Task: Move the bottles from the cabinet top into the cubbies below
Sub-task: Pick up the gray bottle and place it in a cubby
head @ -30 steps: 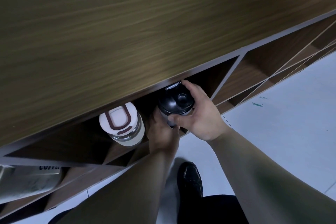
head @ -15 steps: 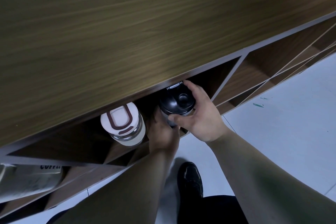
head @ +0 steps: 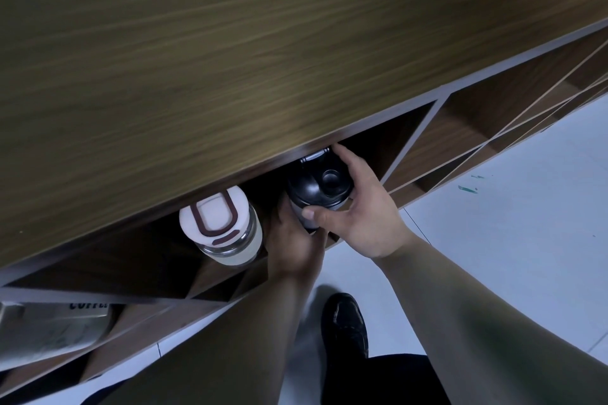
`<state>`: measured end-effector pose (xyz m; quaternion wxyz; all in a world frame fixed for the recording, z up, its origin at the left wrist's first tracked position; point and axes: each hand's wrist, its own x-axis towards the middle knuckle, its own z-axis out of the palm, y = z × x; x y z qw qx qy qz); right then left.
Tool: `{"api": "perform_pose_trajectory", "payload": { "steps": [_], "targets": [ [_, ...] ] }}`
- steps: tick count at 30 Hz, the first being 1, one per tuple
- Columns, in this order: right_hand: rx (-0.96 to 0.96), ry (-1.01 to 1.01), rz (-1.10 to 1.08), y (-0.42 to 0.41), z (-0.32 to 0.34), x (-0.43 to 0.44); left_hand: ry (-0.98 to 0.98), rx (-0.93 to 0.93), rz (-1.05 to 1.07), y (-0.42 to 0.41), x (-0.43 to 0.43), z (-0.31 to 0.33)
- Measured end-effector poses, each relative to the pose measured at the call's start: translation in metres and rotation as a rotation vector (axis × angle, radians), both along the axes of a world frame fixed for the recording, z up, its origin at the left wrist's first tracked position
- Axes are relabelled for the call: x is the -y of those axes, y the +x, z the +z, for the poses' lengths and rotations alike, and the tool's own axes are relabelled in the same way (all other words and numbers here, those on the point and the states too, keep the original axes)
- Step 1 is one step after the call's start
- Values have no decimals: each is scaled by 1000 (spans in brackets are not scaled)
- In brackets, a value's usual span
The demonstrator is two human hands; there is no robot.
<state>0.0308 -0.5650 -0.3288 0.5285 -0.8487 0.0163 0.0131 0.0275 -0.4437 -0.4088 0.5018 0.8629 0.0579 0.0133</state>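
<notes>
A black bottle (head: pixel 317 184) with a flip-cap lid stands at the mouth of a top cubby (head: pixel 391 141), just under the wooden cabinet top (head: pixel 230 52). My right hand (head: pixel 362 210) wraps its upper body from the right, thumb across the front. My left hand (head: pixel 292 243) holds it from below and the left. In the same cubby, to the left, stands a white-lidded bottle (head: pixel 220 227) with a brown loop handle and a clear band, untouched by either hand.
More wooden cubbies (head: pixel 493 112) run off to the right, and a lower cubby at the left holds a grey bag (head: pixel 49 329) printed with "COFFEE". Pale floor (head: pixel 510 240) lies below, with my black shoe (head: pixel 345 325) on it.
The black bottle has shifted slightly deeper under the cabinet top, both hands still on it. The white-lidded bottle has not moved.
</notes>
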Motion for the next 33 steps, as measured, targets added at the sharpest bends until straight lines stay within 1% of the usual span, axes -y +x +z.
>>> {"api": "perform_pose_trajectory", "payload": {
  "steps": [5,15,18,22,25,27,30,32,33],
  "targets": [
    [-1,5,-15,1,-3,0,1,8,6,-4,-1,-1],
    [-14,-5,-16,1,-4,0,89,16,19,-3,-1,1],
    [-40,-2,16,3,-2,1,34,-7,-6,0,-1,-4],
    [-43,-68,50,6,10,4,-95,-127,-7,-4,-8,8],
    [-45,-136,53,-2,23,7,-152,-213,-109,-17,-21,28],
    [-26,-122,50,-9,33,6,-140,-268,-176,-26,-31,31],
    [-20,-122,30,-28,53,-5,-50,-309,-203,-41,-45,36],
    [32,-157,-27,-45,68,-21,-13,-354,-241,-55,-56,43],
    [74,-186,-66,-51,73,-31,-18,-411,-250,-61,-63,42]
  ]
}}
